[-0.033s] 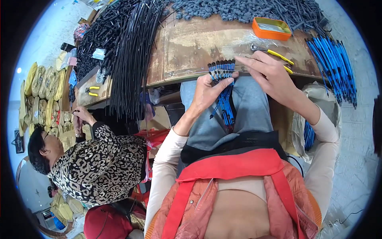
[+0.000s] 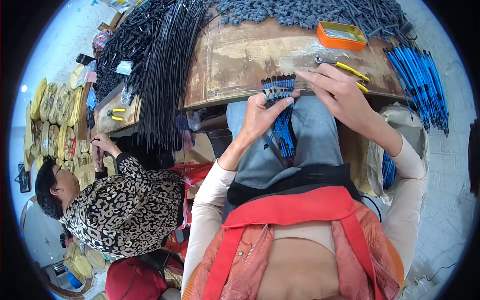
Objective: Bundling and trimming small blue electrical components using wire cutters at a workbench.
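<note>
My left hand is closed around a fanned bundle of thin blue tubes with black ends. The bundle's upper tips stand in a row just over the table's near edge, while its lower ends hang between my knees. Beside those tips is my right hand, its index finger stretched out toward the black ends and its other fingers partly bent. I see nothing held in it. Pliers with yellow handles lie on the table just beyond the right hand.
On the worn wooden table are an orange box, grey fittings and long black rods. More blue tubes overhang the right end, above a pale bag. At left sits a co-worker, near other yellow-handled pliers.
</note>
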Available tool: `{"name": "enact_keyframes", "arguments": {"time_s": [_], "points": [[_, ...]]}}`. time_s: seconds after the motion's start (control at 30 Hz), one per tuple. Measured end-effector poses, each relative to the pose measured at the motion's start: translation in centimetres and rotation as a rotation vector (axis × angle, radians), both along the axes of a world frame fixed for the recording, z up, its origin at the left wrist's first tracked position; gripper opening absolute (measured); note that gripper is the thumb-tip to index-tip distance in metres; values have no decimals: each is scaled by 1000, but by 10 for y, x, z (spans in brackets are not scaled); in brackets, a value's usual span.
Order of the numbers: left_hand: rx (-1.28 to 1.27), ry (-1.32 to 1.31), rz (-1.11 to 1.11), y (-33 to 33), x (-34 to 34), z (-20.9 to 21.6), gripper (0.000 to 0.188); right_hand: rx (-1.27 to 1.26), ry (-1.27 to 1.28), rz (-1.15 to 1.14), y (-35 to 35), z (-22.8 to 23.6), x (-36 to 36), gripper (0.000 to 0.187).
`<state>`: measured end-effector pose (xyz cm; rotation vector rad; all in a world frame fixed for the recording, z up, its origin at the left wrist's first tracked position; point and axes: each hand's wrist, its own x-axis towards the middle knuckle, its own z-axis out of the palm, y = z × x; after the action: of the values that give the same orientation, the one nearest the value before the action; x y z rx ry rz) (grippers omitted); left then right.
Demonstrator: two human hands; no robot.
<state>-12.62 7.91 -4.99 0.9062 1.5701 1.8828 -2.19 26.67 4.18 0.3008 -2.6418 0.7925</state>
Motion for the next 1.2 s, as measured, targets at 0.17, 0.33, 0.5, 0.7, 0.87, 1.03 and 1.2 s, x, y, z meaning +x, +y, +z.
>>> {"name": "enact_keyframes", "arguments": {"time_s": [0.17,0.33,0.5,0.7,0.87,1.03,1.2], "points": [[12,-16,-4,1,-1,0,20,-34,-24,-19,-1,0,-1,40],[-1,11,-8,1,1,1,20,103,116,-10,0,-2,0,41],[23,-31,-26,3,3,1,20,350,249,-24,2,12,1,43],[51,-115,-57,4,6,6,21,260,287,-20,3,6,-1,38],[54,-112,-46,4,4,2,20,236,290,-15,1,5,-2,38],[65,-122,-48,6,3,2,20,169,323,-23,3,-4,-5,39],[64,-120,-43,8,4,0,20,241,308,-39,3,1,-1,38]]}}
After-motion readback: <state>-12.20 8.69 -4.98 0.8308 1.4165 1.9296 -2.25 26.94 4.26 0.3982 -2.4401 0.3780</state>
